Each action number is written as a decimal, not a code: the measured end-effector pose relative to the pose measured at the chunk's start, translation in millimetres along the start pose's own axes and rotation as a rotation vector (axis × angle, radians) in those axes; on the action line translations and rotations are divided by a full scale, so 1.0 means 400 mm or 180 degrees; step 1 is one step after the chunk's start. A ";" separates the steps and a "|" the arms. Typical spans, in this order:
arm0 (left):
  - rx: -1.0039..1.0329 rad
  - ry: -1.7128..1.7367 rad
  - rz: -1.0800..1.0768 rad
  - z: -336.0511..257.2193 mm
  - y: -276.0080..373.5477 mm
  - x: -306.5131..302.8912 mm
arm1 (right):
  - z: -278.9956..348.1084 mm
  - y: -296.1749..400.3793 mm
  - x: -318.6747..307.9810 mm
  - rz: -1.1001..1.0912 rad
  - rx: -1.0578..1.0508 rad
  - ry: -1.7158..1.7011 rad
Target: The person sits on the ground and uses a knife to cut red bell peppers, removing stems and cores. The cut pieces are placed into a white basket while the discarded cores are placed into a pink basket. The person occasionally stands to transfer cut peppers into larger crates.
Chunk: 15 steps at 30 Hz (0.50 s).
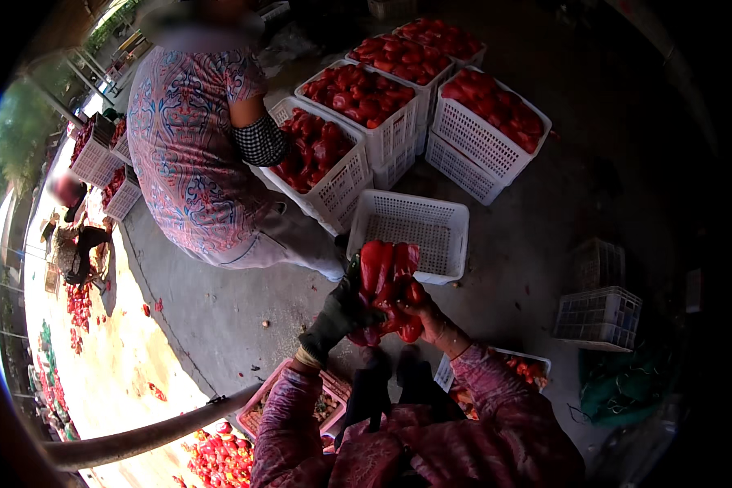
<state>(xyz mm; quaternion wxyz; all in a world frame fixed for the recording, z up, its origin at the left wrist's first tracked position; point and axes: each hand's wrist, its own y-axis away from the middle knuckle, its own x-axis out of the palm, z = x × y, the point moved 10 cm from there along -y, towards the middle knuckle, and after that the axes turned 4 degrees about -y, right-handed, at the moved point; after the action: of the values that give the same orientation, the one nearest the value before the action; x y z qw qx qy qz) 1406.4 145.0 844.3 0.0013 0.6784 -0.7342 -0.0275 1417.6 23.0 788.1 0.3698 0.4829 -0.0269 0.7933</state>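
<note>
A bunch of red bell peppers [385,274], some looking cut open, is held up between my two hands in front of my legs. My left hand [340,314], in a dark glove, grips the bunch from the left. Bare-skinned, my right hand [430,317] clasps it from the right, its fingers partly hidden by the peppers. Just beyond the bunch sits a white perforated plastic crate [451,235] on the concrete floor, its mesh bottom showing.
Stacked white crates [396,143] of red peppers stand ahead, beside a bending co-worker [189,152]. A pink basket [338,390] and a crate of pepper scraps [540,363] flank my legs. A metal pole [152,433] crosses lower left. More crates [598,317] lie right.
</note>
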 end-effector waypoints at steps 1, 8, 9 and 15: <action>-0.0112 0.0125 0.0009 0.005 -0.037 -0.021 | 0.019 -0.036 -0.004 -0.0019 0.0028 -0.0044; -0.0557 0.0527 0.0324 0.081 -0.286 -0.159 | 0.129 -0.297 -0.064 -0.0346 -0.0165 0.0002; -0.0636 0.0383 0.0390 0.087 -0.319 -0.183 | 0.144 -0.335 -0.072 -0.0356 -0.0150 -0.0045; -0.0029 -0.0492 0.0458 0.117 -0.500 -0.323 | 0.157 -0.551 -0.099 -0.0170 -0.0198 -0.0334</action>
<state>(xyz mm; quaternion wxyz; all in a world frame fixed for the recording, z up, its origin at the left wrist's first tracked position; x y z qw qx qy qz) 1614.1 259.7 793.6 -0.0503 0.6198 -0.7788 -0.0829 1609.8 135.3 721.2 0.4037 0.5127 -0.0581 0.7555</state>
